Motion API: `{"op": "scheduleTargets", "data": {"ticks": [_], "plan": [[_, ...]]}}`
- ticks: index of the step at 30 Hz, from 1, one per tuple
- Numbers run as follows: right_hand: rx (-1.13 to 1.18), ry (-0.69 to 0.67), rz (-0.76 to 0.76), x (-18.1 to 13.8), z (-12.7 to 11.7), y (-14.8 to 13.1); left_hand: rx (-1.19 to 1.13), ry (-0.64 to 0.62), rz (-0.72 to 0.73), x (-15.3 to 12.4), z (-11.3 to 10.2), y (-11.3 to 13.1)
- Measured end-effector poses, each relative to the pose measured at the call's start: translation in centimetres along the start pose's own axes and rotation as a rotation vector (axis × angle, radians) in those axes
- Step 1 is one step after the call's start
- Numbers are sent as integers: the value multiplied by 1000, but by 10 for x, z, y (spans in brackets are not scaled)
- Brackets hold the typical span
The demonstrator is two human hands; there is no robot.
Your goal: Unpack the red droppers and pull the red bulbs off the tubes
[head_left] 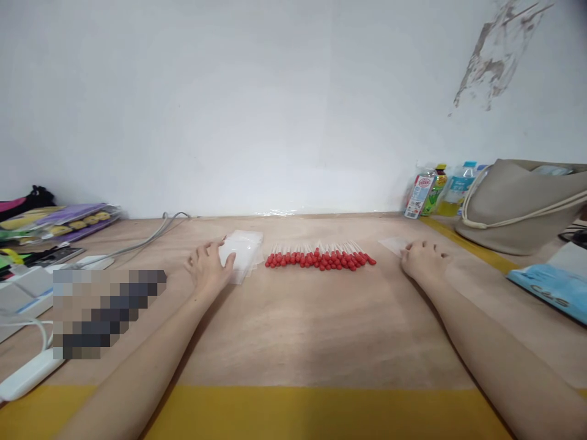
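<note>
Head view shows our left hand (208,266) at the near-left corner of a stack of clear bags (242,252), fingers spread and thumb lying on it; whether it pinches a bag we cannot tell. Just right of the stack, the red-tipped sticks (321,258) lie in 1 row running left to right, each stick pointing away from us, red ends nearest. Our right hand (424,260) rests palm down on the table (321,330) past the row's right end, fingers loosely curled, gripping nothing, beside 1 loose clear bag (393,244).
</note>
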State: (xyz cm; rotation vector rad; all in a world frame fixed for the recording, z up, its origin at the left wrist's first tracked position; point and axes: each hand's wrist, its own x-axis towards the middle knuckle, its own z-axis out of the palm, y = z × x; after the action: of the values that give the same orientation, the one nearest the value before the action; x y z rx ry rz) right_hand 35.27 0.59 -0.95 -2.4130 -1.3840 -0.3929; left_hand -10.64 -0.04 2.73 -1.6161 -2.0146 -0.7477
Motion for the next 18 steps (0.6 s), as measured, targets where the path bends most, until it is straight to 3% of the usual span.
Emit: {"op": "scheduleTargets", "data": {"ticks": [2,5,7,9,15,18], "plan": [[56,-72,-10,1,-1,1,-8,-88,123,-4,0,4],[67,-193,-12,3,-2,2,-6,-379,184,-7,7,3],[38,-180,-6,3,-1,2,-14,-570,183,-6,12,1],[36,-114,-15,1,1,2,-16,-660,184,-4,17,-2],[213,206,7,-2,-3,-1,-32,-609,156,1,22,-2],[350,372,-104,-16,-23,-20,-62,-476,144,-1,19,1]]}}
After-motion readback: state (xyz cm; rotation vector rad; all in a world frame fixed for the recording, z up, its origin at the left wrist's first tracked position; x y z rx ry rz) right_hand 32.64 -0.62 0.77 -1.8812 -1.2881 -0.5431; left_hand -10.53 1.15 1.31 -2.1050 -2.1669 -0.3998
